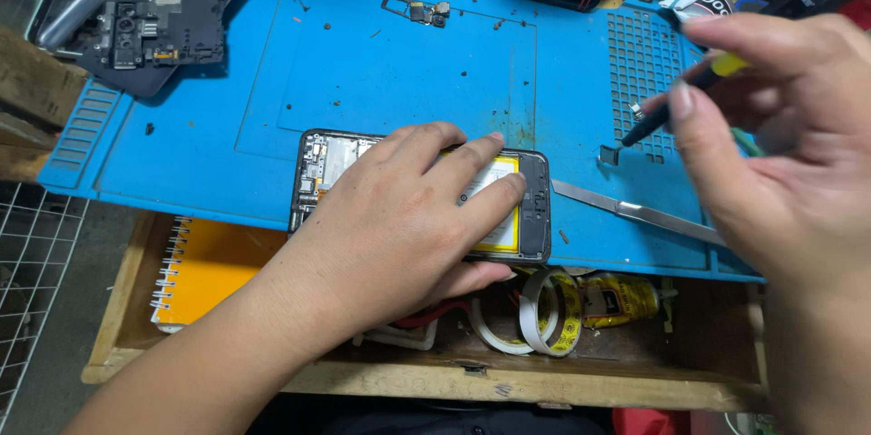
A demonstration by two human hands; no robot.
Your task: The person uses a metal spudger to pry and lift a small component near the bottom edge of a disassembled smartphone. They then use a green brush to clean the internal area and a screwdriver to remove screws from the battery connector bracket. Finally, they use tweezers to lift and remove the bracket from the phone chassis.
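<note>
The left hand (399, 217) lies flat, fingers (472, 158) spread, on the opened black phone with yellow battery (531, 208) atop the blue rubbery mat (227, 127). Right of the phone, the right hand (780, 163) pinches a slim black screwdriver (649, 125).

The opened phone (422, 204) lies on the mat (227, 127) at the surface's near edge, under the left hand (408, 217). At its 3 o'clock lies a flat pry tool (635, 213); at 11 o'clock, a circuit board (163, 27); at 6 o'clock, tape rolls (544, 312) in the drawer (408, 376); at 8 o'clock, a notebook (209, 272).
</note>
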